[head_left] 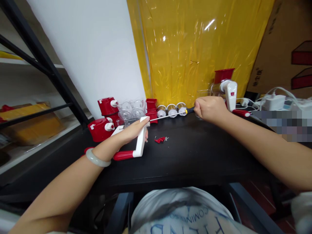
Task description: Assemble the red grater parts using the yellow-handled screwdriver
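My left hand is closed around a white crank arm with a red handle, holding it on the black table. My right hand is closed around the handle of a long screwdriver. The metal shaft runs left, and its tip meets the top of the crank arm by my left fingers. A few small red pieces and screws lie loose on the table between my hands.
Red and white machine bodies, clear cups and three metal drums line the table's back edge. An assembled red and white unit stands behind my right hand. Yellow plastic sheet hangs behind; chargers and cables lie right.
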Demonstrator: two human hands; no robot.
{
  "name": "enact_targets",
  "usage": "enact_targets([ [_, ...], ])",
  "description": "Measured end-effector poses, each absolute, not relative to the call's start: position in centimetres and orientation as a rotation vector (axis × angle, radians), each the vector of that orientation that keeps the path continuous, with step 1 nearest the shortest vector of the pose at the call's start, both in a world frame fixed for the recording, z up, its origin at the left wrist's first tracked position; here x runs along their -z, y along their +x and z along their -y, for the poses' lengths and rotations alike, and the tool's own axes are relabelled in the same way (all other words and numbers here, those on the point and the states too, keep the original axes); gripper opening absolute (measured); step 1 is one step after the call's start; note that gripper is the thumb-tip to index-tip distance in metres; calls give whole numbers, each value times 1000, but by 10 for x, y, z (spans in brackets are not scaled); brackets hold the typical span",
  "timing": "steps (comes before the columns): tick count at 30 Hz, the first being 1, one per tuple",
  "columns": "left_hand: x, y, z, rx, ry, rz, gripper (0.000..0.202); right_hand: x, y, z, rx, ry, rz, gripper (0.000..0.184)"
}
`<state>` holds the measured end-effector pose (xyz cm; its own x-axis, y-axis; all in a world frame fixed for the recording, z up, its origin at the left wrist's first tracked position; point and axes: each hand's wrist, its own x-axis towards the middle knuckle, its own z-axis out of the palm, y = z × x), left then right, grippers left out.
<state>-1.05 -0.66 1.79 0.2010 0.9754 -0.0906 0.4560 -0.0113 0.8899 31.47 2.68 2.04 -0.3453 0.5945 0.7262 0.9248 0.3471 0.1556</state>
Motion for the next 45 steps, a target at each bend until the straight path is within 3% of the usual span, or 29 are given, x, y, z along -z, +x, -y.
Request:
enact_targets([
  [6, -14, -12, 5, -725, 1521, -1354, 60, -24, 314, -21, 853, -1225, 2031, 40],
  [10, -14, -12, 5, -747, 1646, -1420, 61, -26, 312, -23, 722, -1268, 2058, 42],
  [17, -16, -11, 6, -948, 1944, -1418, 50, -32, 321, -41, -128, -1298, 2174, 42],
  [21, -22, -11, 11, -1029, 2097, -1472, 42, -28, 323, -47, -624, -1435, 2143, 54],
  [27, -22, -15, 14, -1049, 2305, -1510, 33, -22, 320, -44, -938, -1445, 2308, 73],
  [38, -20, -17, 11, -970, 2292, -1543, 33, -17, 306, -43, -535, -1569, 2275, 64],
  [45, -23, -15, 11, -954, 2206, -1487, 38, -17, 300, -37, 206, -1596, 2248, 64],
])
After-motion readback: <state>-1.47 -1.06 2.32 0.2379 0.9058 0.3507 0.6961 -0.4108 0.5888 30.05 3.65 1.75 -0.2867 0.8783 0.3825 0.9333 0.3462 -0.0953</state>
